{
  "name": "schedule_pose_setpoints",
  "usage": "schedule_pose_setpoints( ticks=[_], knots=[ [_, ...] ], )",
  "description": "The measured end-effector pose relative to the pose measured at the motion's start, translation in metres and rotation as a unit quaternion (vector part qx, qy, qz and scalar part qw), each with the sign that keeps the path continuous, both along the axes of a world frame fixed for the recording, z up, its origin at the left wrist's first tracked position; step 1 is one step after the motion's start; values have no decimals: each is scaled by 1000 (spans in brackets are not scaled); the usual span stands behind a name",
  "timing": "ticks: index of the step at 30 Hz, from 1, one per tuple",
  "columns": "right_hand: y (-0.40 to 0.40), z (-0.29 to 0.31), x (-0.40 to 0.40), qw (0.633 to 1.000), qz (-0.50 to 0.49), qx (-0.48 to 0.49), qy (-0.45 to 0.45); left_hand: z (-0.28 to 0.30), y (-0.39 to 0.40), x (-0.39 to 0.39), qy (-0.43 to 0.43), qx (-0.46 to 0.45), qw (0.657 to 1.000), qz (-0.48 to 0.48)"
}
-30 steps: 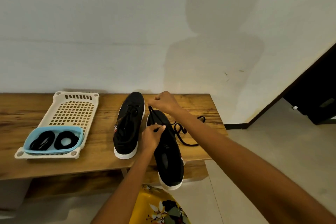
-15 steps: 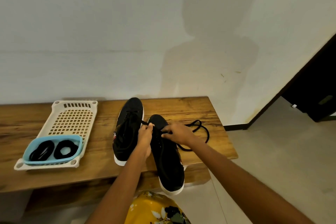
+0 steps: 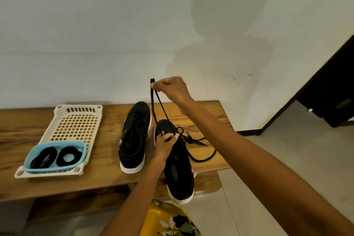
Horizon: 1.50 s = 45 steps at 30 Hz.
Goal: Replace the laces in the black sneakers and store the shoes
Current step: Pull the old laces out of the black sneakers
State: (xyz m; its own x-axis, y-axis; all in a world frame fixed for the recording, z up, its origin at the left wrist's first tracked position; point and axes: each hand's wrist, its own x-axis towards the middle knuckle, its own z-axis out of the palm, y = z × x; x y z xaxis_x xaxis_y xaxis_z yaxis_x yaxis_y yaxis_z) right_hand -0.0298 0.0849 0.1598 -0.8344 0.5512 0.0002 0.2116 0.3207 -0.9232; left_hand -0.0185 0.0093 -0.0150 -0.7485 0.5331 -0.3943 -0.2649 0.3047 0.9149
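On the wooden bench [image 3: 57, 184], a cream plastic tray [image 3: 74, 124] holds a small blue basket [image 3: 55, 166] of coiled black laces [image 3: 54, 157]. One black sneaker [image 3: 134, 140] sits beside another black sneaker [image 3: 180, 178], where the left hand [image 3: 164, 144] pinches the black flat lace [image 3: 161, 113]. The right hand [image 3: 172, 90] pinches that lace's top end up high.

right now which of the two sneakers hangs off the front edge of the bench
The right sneaker, the one the left hand rests on. Its heel juts past the bench edge; the left sneaker lies wholly on the wood.

right hand [image 3: 173, 90] raised, left hand [image 3: 166, 142] pinching
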Motion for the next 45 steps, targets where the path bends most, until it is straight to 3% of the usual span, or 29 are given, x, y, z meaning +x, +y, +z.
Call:
schedule_pose_setpoints(
  ticks=[2,4,6,8,10,16,21,24,26,28,33,38,42,45],
  knots=[
    [5,3,-2,1000,-18,7,22,3,-1,-2,-4,-4,999,38],
    [13,-10,4,998,-7,56,-10,7,-5,-4,-49,19,996,75],
    [20,-35,16,987,46,108,-107,15,-9,-4,-112,66,987,96],
    [24,-68,31,950,133,167,-230,20,-14,-7,-163,132,974,90],
    [24,-99,46,906,198,228,-296,23,-19,-9,-182,179,963,81],
    [20,-120,52,867,160,381,-278,20,-24,-14,-118,156,980,38],
    [21,-70,38,938,88,279,-185,17,-20,-17,-78,98,992,-10],
    [18,-32,20,987,37,143,-67,12,-16,-9,26,43,995,-88],
    [15,-8,4,998,2,59,22,15,-12,-5,98,5,989,-110],
    [13,11,-10,998,-8,42,55,16,-9,-6,135,-29,986,-92],
    [22,-20,-10,997,-48,54,-7,10,-14,-11,98,-38,994,-36],
    [33,-89,13,990,-102,12,-92,3,-19,-17,190,-154,967,-73],
    [21,-119,36,987,-109,-30,-117,4,-25,-20,168,-113,978,-43],
    [6,-128,54,984,-37,86,-151,4,-30,-21,150,-64,987,3]
  ],
)
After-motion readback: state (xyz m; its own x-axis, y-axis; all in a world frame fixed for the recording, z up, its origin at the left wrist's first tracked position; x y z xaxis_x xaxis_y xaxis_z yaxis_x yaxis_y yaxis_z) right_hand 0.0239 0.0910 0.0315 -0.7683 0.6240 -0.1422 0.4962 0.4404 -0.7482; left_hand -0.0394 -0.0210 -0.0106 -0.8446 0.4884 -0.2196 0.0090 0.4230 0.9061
